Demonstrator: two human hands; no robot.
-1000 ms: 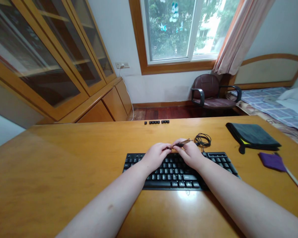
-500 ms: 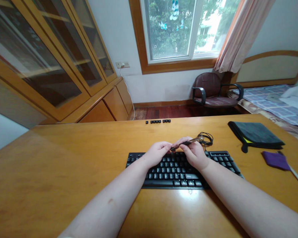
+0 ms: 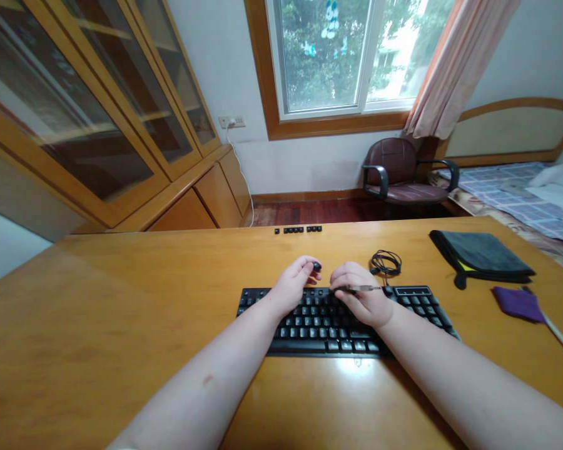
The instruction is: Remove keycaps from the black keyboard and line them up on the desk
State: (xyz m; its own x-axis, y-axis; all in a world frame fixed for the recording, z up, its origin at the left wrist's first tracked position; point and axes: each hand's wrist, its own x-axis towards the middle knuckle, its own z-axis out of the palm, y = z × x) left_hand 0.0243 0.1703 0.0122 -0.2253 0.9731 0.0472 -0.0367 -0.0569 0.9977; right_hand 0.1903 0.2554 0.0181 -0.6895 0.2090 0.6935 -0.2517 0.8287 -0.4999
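A black keyboard (image 3: pixel 304 331) lies on the wooden desk under both my hands. Pinched between the thumb and fingers of my left hand (image 3: pixel 296 284) is a small black keycap (image 3: pixel 316 266), held above the keyboard's top row. My right hand (image 3: pixel 363 300) is closed around a slim tool (image 3: pixel 368 288) with a dark front part and a thinner, lighter end pointing right; its exact kind I cannot make out. The two hands are a little apart. My right hand covers part of the keys. Several black keycaps (image 3: pixel 294 230) stand in a row near the desk's far edge.
A coiled black cable (image 3: pixel 385 263) lies behind the keyboard. To the right are a folded dark grey cloth (image 3: pixel 485 253) and a purple-headed brush or duster (image 3: pixel 519 304) with a white handle. Beyond the desk stand a brown armchair (image 3: pixel 398 169) and a glass-door cabinet (image 3: pixel 122 209).
My hands have separated: the left drew back with the keycap, now visible in its fingers. The tool in my right hand has turned from slanting upward to nearly level.
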